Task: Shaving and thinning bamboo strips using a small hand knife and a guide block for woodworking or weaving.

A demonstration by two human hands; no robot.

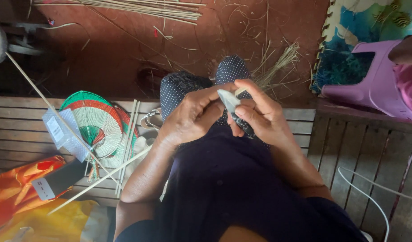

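Observation:
My right hand grips a small knife with a dark handle and a pale blade that points up and left. My left hand is curled close against the blade, fingers closed around something thin that I cannot make out. A thin pale stick runs from under my left forearm down to the left. Both hands meet over my knees, which are covered by dark dotted cloth.
Woven green, white and red fans lie on the slatted wooden platform at left, with loose sticks, a clear packet and orange cloth. Reed bundles lie on the red floor. A purple plastic stool stands at right, a white cable below.

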